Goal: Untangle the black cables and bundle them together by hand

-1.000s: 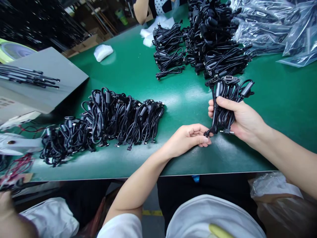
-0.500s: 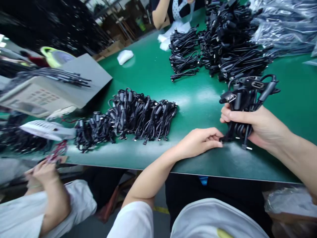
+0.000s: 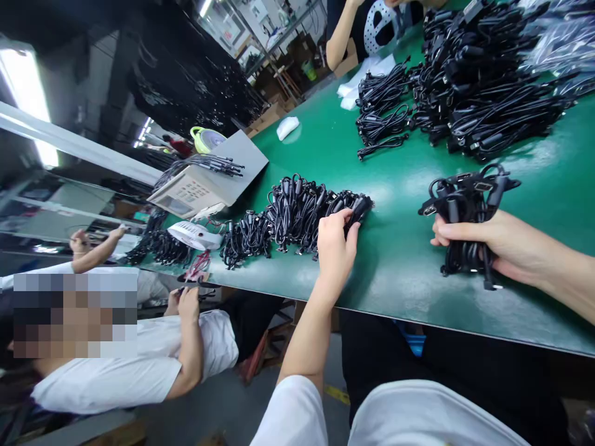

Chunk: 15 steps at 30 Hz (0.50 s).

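Black cables (image 3: 467,201), clasped in right hand (image 3: 511,244)

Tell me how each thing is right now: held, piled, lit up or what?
Bundle of black coiled cables: looped, held in right hand.
Right hand: closed around that bundle.
Long row of black cables: bunched on the green table.
Left hand: at the row's right end, grip unclear.
Large black cable heap: piled up.
White tube ceiling light: lit.

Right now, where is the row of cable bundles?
In the middle of the head view, the row of cable bundles lies on the green table, running from near the white device to the left hand at its right end.
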Motion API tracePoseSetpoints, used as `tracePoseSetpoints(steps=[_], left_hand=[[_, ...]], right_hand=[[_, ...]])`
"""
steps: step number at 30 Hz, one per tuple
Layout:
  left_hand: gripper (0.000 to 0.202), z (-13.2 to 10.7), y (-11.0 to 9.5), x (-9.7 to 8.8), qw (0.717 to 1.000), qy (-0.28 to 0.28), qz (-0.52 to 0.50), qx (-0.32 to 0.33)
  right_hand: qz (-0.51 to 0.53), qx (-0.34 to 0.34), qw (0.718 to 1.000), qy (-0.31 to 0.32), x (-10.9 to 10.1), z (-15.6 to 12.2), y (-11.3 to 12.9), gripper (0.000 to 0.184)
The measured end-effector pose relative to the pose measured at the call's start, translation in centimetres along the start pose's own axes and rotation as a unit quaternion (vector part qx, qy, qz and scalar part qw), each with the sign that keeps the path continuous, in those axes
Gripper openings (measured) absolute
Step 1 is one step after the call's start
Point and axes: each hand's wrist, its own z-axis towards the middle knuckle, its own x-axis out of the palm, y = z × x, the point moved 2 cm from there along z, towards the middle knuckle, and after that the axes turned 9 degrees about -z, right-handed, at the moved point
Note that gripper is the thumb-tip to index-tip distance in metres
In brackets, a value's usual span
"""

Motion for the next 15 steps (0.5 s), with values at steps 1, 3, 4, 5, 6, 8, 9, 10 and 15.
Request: tracePoseSetpoints(steps=[1, 3, 4, 5, 6, 8, 9, 10, 15], left_hand=[[0.026, 0.0, -0.7, 0.1, 0.994, 0.016, -0.100, -0.026], [0.027, 0.2, -2.3, 0.8, 0.949, 0.074, -0.293, -0.088], [0.027, 0.3, -3.2, 1.4, 0.919, 0.105, -0.364, -0.113], [0.030, 0.5, -3.9, 1.9, 0.892, 0.128, -0.412, -0.130], [0.033, 0.8, -4.5, 2.5, 0.874, 0.140, -0.443, -0.143], [0.041, 1.3, -5.2, 3.8, 0.850, 0.157, -0.477, -0.160], [0.043, 1.5, -5.4, 4.4, 0.838, 0.162, -0.494, -0.165], [0.045, 1.6, -5.4, 4.9, 0.827, 0.165, -0.510, -0.171], [0.046, 1.4, -4.8, 6.4, 0.798, 0.140, -0.555, -0.188]], right_hand=[[-0.004, -0.009, 1.000, 0.005, 0.4, -0.1, 0.0, 0.017], [0.000, -0.021, 1.000, 0.021, 0.9, -0.3, -0.1, 0.017], [0.003, -0.021, 0.999, 0.027, 1.1, -0.3, -0.2, 0.021], [0.002, -0.021, 0.999, 0.031, 1.1, -0.3, -0.4, 0.025], [-0.005, -0.025, 0.999, 0.031, 1.1, -0.2, -0.6, 0.028], [-0.033, -0.042, 0.998, 0.019, 0.9, -0.1, -0.9, 0.029], [-0.045, -0.053, 0.998, 0.007, 0.8, 0.0, -1.0, 0.029], [-0.052, -0.062, 0.997, -0.004, 0.7, 0.1, -1.1, 0.028], [-0.044, -0.052, 0.997, -0.023, 1.1, 0.3, -1.1, 0.028]])
